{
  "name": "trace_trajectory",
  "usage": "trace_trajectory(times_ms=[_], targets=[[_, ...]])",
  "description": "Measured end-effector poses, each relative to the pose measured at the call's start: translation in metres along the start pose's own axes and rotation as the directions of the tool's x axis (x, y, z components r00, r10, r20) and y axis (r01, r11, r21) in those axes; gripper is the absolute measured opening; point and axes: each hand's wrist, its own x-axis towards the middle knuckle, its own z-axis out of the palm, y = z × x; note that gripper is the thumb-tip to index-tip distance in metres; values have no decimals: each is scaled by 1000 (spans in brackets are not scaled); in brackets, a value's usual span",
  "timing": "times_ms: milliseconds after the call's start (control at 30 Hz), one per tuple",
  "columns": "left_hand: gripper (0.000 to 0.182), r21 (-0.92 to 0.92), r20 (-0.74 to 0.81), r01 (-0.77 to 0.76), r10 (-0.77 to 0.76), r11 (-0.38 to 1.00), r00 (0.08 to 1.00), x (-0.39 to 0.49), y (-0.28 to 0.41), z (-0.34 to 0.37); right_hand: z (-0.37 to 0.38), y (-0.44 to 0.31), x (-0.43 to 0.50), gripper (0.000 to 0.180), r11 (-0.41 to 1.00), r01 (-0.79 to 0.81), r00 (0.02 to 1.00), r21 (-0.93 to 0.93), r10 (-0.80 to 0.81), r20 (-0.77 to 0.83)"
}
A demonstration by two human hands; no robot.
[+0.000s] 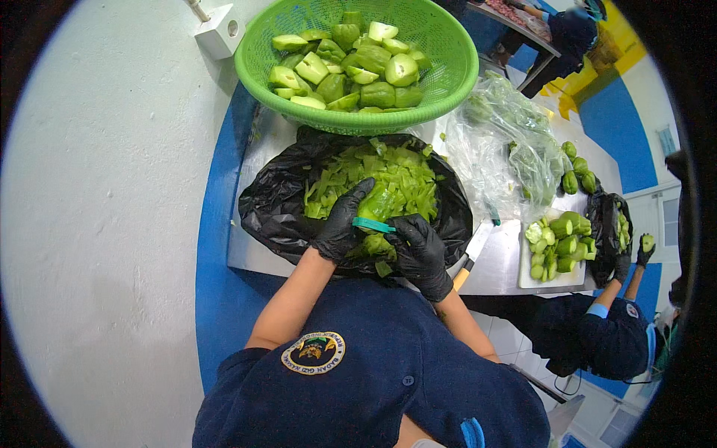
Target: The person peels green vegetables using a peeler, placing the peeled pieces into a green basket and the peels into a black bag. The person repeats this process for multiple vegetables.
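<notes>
My left hand [343, 223], in a black glove, holds a pale green chayote piece [376, 205] above a black plastic bag [269, 224]. In my right hand [419, 252], gloved too, is a teal peeler [374, 225], its head lying across the near side of the chayote. Thin green peelings [409, 173] fill the open bag below both hands. Beyond the bag stands a green mesh basket [358, 120] with many cut chayote pieces [374, 59]. The near end of the peeled piece is partly covered by the peeler and my fingers.
A knife [476, 245] lies right of the bag. Clear plastic bags [510, 140] cover part of the steel table [504, 274]. Farther right are a white cutting board [552, 280] with chayote pieces, whole chayotes [580, 166] and a co-worker [599, 336]. Another person [571, 39] works at the back.
</notes>
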Motion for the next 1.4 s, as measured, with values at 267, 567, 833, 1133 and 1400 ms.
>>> trace_trajectory(times_ms=[267, 567, 833, 1133, 1400], targets=[[37, -51, 31, 75, -74, 996, 997, -8, 4, -2, 2, 7, 10, 28, 988, 53, 985, -146, -76, -156], [40, 760, 569, -647, 545, -63, 615, -2, -10, -37, -4, 22, 10, 22, 995, 16, 998, -98, -23, -64], [39, 907, 402, -413, 460, -81, 792, 18, -19, -74, 3, 17, 26, 20, 982, -78, 992, -170, 59, -115], [37, 172, 90, -127, 113, 977, 989, -7, -3, -23, -8, 11, 21, 19, 995, -89, 991, -45, 84, -102], [50, 834, 495, -551, 390, 37, 776, -21, 2, -34, -5, 5, 11, 17, 995, -94, 995, -29, 95, 23]])
